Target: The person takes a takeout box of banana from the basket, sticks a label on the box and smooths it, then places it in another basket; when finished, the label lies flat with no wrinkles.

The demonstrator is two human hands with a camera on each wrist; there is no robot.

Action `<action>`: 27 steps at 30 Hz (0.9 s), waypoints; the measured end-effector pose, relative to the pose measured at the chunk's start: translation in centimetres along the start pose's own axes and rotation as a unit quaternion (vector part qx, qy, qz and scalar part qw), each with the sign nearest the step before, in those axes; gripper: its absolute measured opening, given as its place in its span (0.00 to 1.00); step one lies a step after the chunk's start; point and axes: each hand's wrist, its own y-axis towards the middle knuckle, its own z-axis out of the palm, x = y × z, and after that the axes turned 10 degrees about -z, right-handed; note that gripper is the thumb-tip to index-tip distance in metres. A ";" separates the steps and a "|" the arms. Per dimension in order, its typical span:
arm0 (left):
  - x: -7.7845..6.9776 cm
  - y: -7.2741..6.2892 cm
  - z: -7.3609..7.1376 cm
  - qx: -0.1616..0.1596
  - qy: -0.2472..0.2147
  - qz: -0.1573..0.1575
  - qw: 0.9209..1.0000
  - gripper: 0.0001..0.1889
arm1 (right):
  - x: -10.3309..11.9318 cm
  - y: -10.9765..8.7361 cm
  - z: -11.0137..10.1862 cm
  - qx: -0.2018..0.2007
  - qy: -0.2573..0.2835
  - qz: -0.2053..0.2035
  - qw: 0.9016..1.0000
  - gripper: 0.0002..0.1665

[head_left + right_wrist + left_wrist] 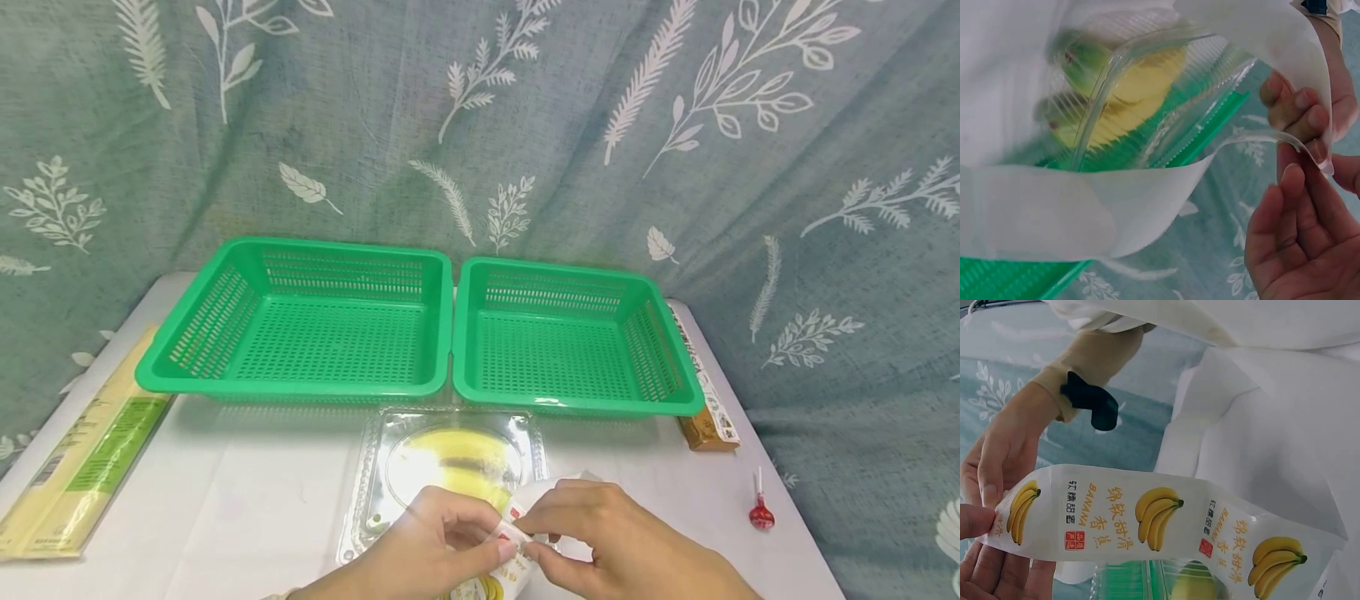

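A strip of white banana stickers (1129, 512), printed with yellow bananas and orange lettering, is held in front of me by both hands. In the head view my left hand (420, 546) pinches the strip between thumb and fingers. My right hand (622, 537) pinches it just beside, fingertips close to the left thumb. The left wrist view shows the strip stretching away from the fingers; its backing faces the right wrist view. Below the hands lies a clear plastic clamshell box (378, 442) with bananas (450, 454) inside, its near part hidden by the hands and strip.
Two green baskets (300, 387) (577, 407) stand side by side behind the clamshell. A long yellowish packet (82, 450) with a green label lies at the left. At the right are a narrow box (708, 425), partly behind a basket, and a red lollipop (761, 515).
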 end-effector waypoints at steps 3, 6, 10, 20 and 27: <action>0.1 0.1 -0.1 0.002 -0.002 0.004 1.000 0.09 | -0.1 0.0 0.0 0.002 -0.019 -0.013 1.000 0.11; 0.1 0.1 -0.2 -0.001 0.001 0.000 1.000 0.09 | -0.1 0.0 0.1 -0.003 -0.077 -0.050 0.996 0.10; 0.0 0.1 -0.3 -0.010 0.006 -0.019 1.000 0.10 | 0.1 0.1 0.2 0.005 -0.142 -0.063 0.988 0.09; -0.1 -0.1 -0.9 -0.012 -0.001 -0.033 0.999 0.11 | 0.1 0.2 0.2 -0.013 -0.155 -0.055 0.986 0.08; -0.4 -0.4 -1.6 -0.017 0.003 -0.029 0.999 0.11 | 0.0 0.3 0.5 -0.047 -0.127 -0.052 0.989 0.07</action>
